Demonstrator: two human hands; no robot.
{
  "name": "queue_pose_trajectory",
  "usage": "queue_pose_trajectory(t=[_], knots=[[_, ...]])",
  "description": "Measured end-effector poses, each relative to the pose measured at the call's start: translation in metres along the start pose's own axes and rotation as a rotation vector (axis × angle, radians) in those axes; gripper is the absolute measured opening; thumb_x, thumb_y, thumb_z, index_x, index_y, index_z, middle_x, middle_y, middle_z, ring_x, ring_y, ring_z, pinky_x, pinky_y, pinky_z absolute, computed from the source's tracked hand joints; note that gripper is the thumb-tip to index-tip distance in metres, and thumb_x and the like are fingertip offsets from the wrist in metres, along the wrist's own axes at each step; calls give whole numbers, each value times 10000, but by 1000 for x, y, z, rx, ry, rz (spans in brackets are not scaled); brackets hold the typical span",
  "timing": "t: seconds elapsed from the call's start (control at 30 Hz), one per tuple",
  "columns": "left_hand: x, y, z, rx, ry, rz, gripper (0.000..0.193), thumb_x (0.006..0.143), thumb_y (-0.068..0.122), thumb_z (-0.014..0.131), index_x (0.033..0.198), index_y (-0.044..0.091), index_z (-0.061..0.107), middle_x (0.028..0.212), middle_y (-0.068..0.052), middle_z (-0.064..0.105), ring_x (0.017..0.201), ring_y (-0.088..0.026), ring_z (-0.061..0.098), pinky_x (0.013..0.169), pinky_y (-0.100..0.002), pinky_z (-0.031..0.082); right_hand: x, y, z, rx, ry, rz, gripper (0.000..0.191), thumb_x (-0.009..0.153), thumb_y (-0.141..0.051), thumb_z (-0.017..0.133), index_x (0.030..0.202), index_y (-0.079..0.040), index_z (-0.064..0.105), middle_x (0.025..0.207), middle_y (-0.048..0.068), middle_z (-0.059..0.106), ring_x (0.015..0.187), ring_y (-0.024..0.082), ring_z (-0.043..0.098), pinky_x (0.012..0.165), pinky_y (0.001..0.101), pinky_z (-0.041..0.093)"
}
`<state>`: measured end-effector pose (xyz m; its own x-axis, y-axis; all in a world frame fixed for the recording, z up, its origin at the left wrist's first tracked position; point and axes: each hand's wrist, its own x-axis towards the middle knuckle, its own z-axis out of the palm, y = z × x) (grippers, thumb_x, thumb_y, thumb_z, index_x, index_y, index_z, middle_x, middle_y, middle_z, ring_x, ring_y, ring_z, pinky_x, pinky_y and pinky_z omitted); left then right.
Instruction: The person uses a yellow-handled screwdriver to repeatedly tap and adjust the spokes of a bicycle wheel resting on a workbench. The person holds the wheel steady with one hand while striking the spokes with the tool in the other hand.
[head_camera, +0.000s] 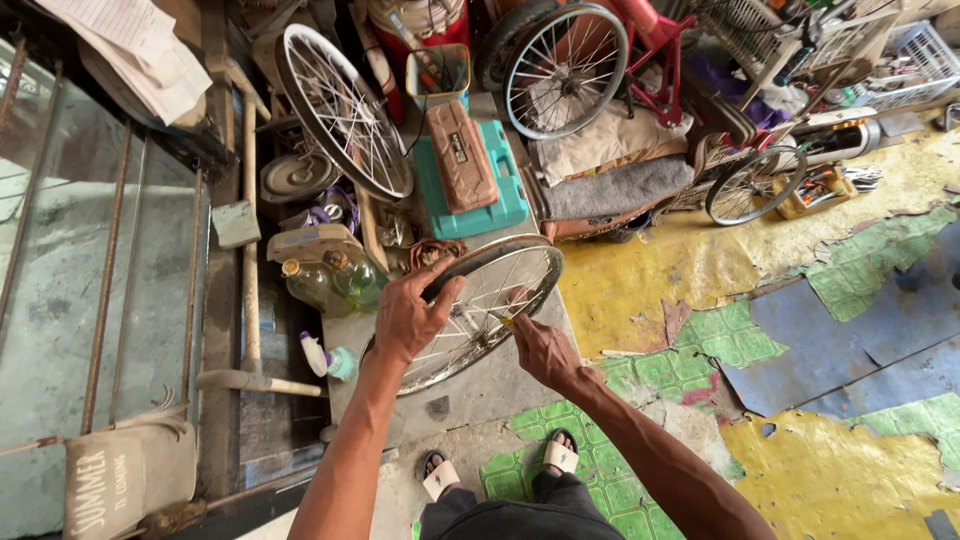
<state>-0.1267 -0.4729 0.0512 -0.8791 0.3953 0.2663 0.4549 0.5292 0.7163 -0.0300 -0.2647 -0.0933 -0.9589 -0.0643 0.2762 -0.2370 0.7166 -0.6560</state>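
- The left hand (408, 318) wraps over the upper rim of a spoked bicycle wheel (480, 305), fingers curled round the dark tyre edge and thumb laid along it; the wheel is held tilted in front of the person, above a grey concrete slab (480, 385).
- The right hand (540, 350) reaches in among the spokes from the lower right, fingertips pinched together on a small yellowish piece (508, 322) at a spoke; what the piece is I cannot tell.
- Just beyond the wheel lies a teal tool case (490, 195) with a brown case (462, 155) on top; two greenish glass bottles (335, 280) stand to the left of it.
- Another bare wheel (342, 110) leans upright further back; a red bicycle frame (655, 55) with its own wheel (565, 70) stands behind the cases.
- Below, the person's feet in sandals (500, 465) rest on peeling green and yellow flooring (700, 330).
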Motion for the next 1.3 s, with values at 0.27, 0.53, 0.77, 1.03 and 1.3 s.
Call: queue_pose_trajectory(t=[0.27,0.53,0.77,1.03,1.3], knots=[[-2,-1,-2,-13,4,-10,448,925,420,693,1216,86,754,1062,-161,786,954,-312,768,839,-378,580,1,0,-9,-24,5,-105,136,1039,-160,562,975,-46,524,689,166,628,497,356,550,435,461,423],[0,-11,6,-13,11,12,498,918,462,704,1222,72,758,1073,-177,784,959,-286,772,859,-373,592,-9,7,-11,-37,-234,78,209,1076,-173,499,926,-44,566,720,123,654,486,357,542,447,454,439],[3,-12,-2,-2,25,-165,536,922,483,660,1260,74,734,961,-185,787,782,-283,787,761,-390,591,-18,-17,7,181,103,163,320,1046,-226,506,1165,17,677,754,120,652,529,199,561,433,382,465],[-1,-11,5,32,147,-78,517,955,454,665,1233,25,741,1081,-213,770,973,-319,758,881,-397,569,-5,-48,24,1356,-74,1057,237,1089,-225,440,1066,-19,555,778,97,602,539,148,533,449,297,477],[-9,-5,12,29,147,-61,485,961,425,669,1218,18,735,1079,-198,768,959,-324,756,873,-397,573,16,-42,23,2414,-187,1099,228,1083,-159,418,1042,8,567,761,52,563,504,54,482,416,186,474]])
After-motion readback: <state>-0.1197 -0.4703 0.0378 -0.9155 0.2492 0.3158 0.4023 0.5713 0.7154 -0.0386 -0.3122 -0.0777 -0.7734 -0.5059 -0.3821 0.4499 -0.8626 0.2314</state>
